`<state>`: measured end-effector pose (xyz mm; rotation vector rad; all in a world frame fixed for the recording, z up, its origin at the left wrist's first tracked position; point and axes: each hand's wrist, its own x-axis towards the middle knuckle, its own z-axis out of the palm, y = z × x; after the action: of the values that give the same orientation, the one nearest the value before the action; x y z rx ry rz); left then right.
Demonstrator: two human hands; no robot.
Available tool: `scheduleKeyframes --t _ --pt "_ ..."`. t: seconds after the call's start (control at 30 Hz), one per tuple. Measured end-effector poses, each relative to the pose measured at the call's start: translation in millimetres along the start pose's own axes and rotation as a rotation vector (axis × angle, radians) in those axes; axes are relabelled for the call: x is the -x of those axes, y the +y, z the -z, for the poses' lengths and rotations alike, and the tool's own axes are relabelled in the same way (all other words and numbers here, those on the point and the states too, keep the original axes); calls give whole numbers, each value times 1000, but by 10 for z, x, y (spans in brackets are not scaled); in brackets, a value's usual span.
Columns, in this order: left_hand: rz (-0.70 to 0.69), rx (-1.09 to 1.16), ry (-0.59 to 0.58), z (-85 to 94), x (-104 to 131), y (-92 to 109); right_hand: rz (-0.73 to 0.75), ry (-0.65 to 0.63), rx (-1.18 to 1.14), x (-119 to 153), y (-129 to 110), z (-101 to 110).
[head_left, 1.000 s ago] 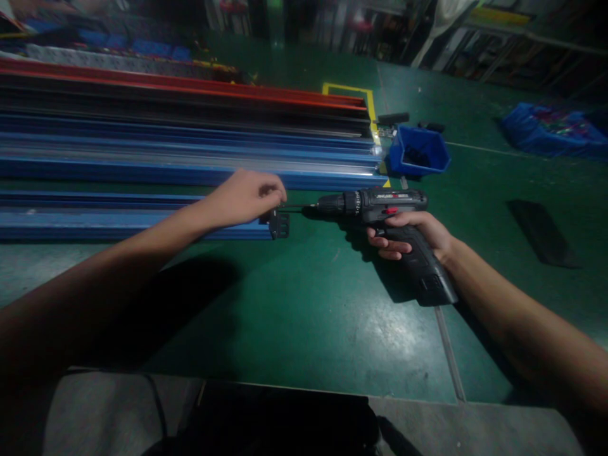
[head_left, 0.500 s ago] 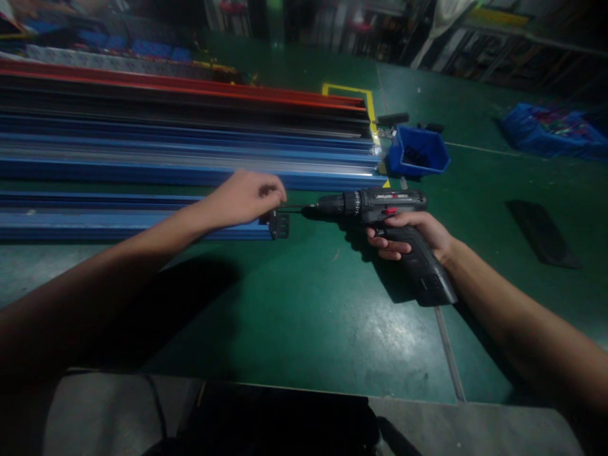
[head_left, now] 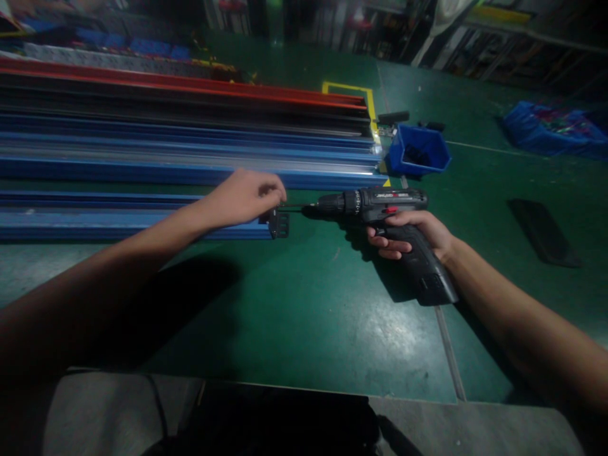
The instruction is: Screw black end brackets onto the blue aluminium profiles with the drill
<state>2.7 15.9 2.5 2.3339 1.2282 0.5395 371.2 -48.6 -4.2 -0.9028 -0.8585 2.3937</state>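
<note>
My right hand (head_left: 413, 234) is wrapped round the grip of a black cordless drill (head_left: 375, 201), which points left. Its long thin bit (head_left: 299, 205) reaches to the fingertips of my left hand (head_left: 251, 195). Those fingers are pinched together at the bit's tip, and whatever lies between them is too small to name. Just below them a black end piece (head_left: 279, 224) sits on the right end of the nearest blue profile (head_left: 237, 233). My left wrist and forearm lie across this profile.
Behind are more long blue profiles (head_left: 190, 166), black ones and a red one (head_left: 190, 79). A blue bin (head_left: 420, 152) holds dark parts. Farther right are another blue bin (head_left: 551, 130) and a flat black piece (head_left: 541, 233) on the green table (head_left: 304, 316).
</note>
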Motion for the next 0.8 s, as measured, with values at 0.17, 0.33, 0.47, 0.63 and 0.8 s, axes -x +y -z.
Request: scheduleKeyframes --t 0.17,0.33,0.47,0.63,0.8 --pt "4 -28 -6 9 0 14 -9 5 -1 5 -10 -11" --pt "-8 -26 -7 9 4 7 -14 12 10 11 -15 -11" --pt "-15 -32 -6 8 2 9 -13 19 14 13 -16 -10" --pt "-11 -39 -11 13 2 8 -15 3 5 4 -13 -5" --pt "-14 -42 -8 13 6 5 -22 18 3 6 -15 0"
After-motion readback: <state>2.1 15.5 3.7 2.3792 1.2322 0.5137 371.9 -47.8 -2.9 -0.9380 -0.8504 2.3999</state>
